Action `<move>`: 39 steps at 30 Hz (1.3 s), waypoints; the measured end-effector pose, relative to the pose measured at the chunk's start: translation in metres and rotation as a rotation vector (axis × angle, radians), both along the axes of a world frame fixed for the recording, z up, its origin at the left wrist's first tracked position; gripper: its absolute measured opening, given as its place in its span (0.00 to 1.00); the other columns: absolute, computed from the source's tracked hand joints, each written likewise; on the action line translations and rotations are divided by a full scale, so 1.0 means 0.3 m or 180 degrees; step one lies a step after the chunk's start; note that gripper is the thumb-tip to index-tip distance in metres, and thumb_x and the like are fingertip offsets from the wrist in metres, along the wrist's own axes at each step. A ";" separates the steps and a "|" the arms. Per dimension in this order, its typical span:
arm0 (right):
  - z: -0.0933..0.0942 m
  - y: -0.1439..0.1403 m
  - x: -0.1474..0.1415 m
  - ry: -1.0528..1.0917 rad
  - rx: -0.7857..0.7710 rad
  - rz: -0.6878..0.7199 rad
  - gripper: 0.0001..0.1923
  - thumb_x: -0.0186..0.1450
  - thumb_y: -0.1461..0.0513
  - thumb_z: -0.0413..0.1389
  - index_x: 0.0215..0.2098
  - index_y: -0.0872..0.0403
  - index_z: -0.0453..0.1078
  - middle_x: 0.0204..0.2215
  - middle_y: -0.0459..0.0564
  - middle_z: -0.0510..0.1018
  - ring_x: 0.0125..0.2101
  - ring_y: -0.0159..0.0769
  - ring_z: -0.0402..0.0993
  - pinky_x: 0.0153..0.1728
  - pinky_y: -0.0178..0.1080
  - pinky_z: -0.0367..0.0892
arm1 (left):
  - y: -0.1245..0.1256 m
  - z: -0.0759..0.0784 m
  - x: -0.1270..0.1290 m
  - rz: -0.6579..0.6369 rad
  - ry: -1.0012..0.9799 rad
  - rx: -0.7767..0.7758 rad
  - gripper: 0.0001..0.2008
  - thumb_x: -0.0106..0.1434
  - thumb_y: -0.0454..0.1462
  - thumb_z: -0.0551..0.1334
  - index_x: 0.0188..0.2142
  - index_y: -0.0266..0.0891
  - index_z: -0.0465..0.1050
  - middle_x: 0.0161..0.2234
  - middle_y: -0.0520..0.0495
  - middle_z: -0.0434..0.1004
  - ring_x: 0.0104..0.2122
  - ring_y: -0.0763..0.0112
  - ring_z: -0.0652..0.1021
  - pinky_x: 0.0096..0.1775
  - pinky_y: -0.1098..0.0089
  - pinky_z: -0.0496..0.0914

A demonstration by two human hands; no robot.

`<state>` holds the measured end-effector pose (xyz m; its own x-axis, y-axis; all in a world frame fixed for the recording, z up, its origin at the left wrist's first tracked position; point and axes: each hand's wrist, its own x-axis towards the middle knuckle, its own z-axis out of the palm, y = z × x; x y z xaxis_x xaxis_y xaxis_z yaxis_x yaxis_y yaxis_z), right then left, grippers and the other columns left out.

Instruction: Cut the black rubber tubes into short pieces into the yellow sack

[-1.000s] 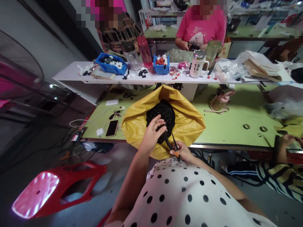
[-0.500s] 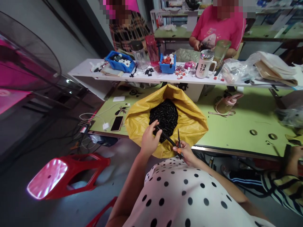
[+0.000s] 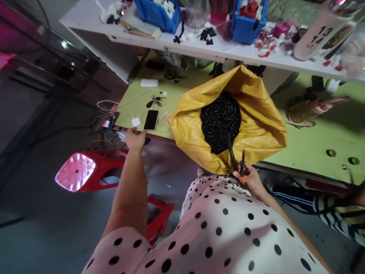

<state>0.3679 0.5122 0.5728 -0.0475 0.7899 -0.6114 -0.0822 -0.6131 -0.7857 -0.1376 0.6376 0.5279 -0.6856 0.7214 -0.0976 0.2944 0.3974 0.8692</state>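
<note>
My left hand (image 3: 135, 139) is at the front edge of the green table, just below a dark-screened phone (image 3: 151, 120). Its thumb and fingers are apart, with nothing seen in them; some fingertips are hidden at the edge. In my right hand (image 3: 251, 179) are slim dark scissors (image 3: 243, 161) with orange on the handle, blades pointing up. That same hand also pinches a long black tube (image 3: 231, 150), which leans over the bag's near rim. The yellow bag (image 3: 188, 125) lies wide open, with many short black tube pieces (image 3: 221, 120) inside.
A white charger (image 3: 136, 122) with its cable and some keys (image 3: 156, 101) lie near the phone. Behind the bag runs a white shelf (image 3: 199, 49) with blue bins (image 3: 162, 19). A red stool (image 3: 94, 173) stands to the left; a seated person's striped sleeve (image 3: 342, 217) shows at right.
My left hand has let go of the black tube and moved left to the table edge by the phone. My right hand keeps the scissors and tube. The view has tilted down and left.
</note>
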 end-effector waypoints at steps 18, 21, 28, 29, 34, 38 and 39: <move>0.042 -0.031 -0.135 -0.0799 0.0018 -0.0374 0.29 0.44 0.50 0.82 0.30 0.51 0.71 0.28 0.44 0.71 0.28 0.32 0.64 0.29 0.35 0.63 | 0.359 -0.308 -0.088 -0.0144 0.0501 -0.1424 0.43 0.50 0.25 0.76 0.33 0.51 0.37 0.61 0.37 0.61 0.70 0.49 0.55 0.72 0.37 0.43; 0.027 -0.049 -0.134 -0.0791 -0.0062 -0.0463 0.29 0.41 0.52 0.83 0.29 0.52 0.72 0.27 0.44 0.72 0.28 0.31 0.65 0.30 0.35 0.64 | 0.369 -0.327 -0.097 -0.0174 0.0839 -0.1642 0.45 0.53 0.31 0.77 0.33 0.52 0.33 0.59 0.38 0.63 0.69 0.53 0.57 0.71 0.38 0.48; 0.020 -0.069 -0.131 -0.0748 -0.0282 -0.0445 0.30 0.43 0.51 0.83 0.30 0.52 0.70 0.26 0.43 0.72 0.27 0.31 0.66 0.28 0.34 0.63 | 0.398 -0.357 -0.103 -0.0002 0.1123 -0.1504 0.47 0.52 0.31 0.79 0.33 0.52 0.32 0.49 0.47 0.64 0.63 0.53 0.63 0.70 0.35 0.53; 0.023 -0.067 -0.129 -0.0740 -0.0306 -0.0462 0.30 0.42 0.52 0.83 0.30 0.52 0.70 0.27 0.43 0.72 0.27 0.31 0.66 0.28 0.34 0.64 | 0.400 -0.354 -0.102 0.0032 0.1094 -0.1454 0.47 0.51 0.30 0.79 0.33 0.52 0.33 0.47 0.49 0.64 0.63 0.54 0.62 0.70 0.34 0.52; 0.037 -0.058 -0.121 -0.0731 -0.0277 -0.0546 0.30 0.41 0.54 0.83 0.31 0.52 0.71 0.28 0.44 0.73 0.29 0.32 0.67 0.29 0.33 0.64 | 0.392 -0.335 -0.100 0.0092 0.1008 -0.1420 0.49 0.49 0.29 0.80 0.33 0.53 0.31 0.47 0.49 0.63 0.64 0.55 0.61 0.71 0.33 0.48; 0.033 -0.054 -0.125 -0.0740 -0.0217 -0.0553 0.30 0.42 0.54 0.83 0.29 0.52 0.70 0.27 0.43 0.71 0.27 0.30 0.65 0.28 0.33 0.63 | 0.381 -0.331 -0.086 0.0216 0.0837 -0.1395 0.49 0.49 0.27 0.80 0.34 0.54 0.32 0.57 0.41 0.64 0.65 0.56 0.61 0.72 0.37 0.46; 0.031 -0.054 -0.125 -0.0764 -0.0207 -0.0553 0.30 0.42 0.54 0.83 0.29 0.52 0.70 0.27 0.43 0.72 0.28 0.30 0.65 0.28 0.33 0.63 | 0.379 -0.331 -0.081 0.0261 0.0817 -0.1385 0.47 0.49 0.27 0.79 0.34 0.54 0.35 0.59 0.39 0.64 0.65 0.56 0.61 0.72 0.37 0.46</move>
<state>0.3303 0.4961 0.5821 0.2368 0.7324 -0.6384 -0.0069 -0.6558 -0.7549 -0.1620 0.7513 0.4285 -0.7796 0.5942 -0.1979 0.4294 0.7371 0.5219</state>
